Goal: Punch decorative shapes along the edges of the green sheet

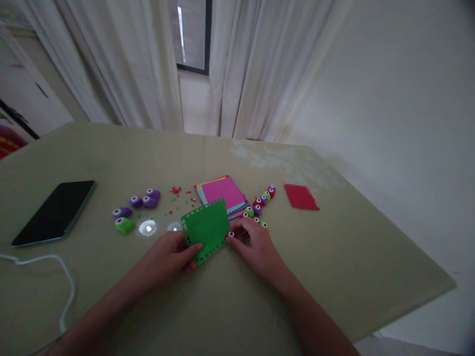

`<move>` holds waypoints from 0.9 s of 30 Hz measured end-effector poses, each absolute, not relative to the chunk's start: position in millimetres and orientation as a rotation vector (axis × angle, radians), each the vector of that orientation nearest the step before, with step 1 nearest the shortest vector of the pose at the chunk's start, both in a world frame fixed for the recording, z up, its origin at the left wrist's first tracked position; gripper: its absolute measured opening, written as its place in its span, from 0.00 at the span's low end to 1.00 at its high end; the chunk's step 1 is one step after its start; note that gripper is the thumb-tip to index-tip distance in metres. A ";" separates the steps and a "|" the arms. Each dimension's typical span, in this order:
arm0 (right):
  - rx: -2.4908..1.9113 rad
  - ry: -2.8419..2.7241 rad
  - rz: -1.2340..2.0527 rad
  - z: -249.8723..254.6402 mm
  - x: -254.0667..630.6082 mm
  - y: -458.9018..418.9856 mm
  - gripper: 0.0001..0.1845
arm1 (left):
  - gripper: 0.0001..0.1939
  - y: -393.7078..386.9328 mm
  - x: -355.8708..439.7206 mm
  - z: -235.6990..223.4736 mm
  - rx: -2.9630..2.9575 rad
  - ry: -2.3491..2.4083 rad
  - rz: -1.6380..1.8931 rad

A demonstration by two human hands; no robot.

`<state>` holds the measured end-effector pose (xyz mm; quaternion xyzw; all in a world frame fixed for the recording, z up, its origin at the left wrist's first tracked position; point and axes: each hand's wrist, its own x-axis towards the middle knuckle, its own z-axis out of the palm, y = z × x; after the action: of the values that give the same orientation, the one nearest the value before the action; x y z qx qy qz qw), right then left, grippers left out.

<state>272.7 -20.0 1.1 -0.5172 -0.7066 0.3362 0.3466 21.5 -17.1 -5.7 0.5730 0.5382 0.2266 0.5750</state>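
Note:
A green sheet of paper (206,227) with small holes along its top, left and bottom edges is held up, tilted, above the table. My left hand (174,252) pinches its lower left part, thumb on top. At its right edge, my right hand (256,242) has its fingers closed around a small red paper punch (230,235) with a white round top. Whether the paper sits inside the punch's slot I cannot tell. Behind the sheet lies a stack of coloured paper (226,190), pink on top. Several small red, green and purple punches (258,210) stand beyond my right hand.
Purple punches (150,200) and a green punch (124,225) stand left, near scattered red and green paper bits (176,190). A dark tablet (55,210) and white cable (69,282) lie far left. A red punched sheet (300,197) lies right. Curtains hang behind the table.

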 end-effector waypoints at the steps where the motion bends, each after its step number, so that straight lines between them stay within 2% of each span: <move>1: -1.343 -1.836 0.878 1.7 272.8 -20.4 0.04 | 0.14 -17.2 21.1 -5.4 1.337 1.253 0.525; 27: -1.332 -1.816 0.943 6.4 276.0 -17.6 0.04 | 0.17 -13.0 18.6 -4.4 1.317 1.278 0.466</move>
<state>276.0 -17.6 6.4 -0.5125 -0.6988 0.3628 0.3426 18.6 -13.0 -4.4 0.5645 0.5478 0.1995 0.5843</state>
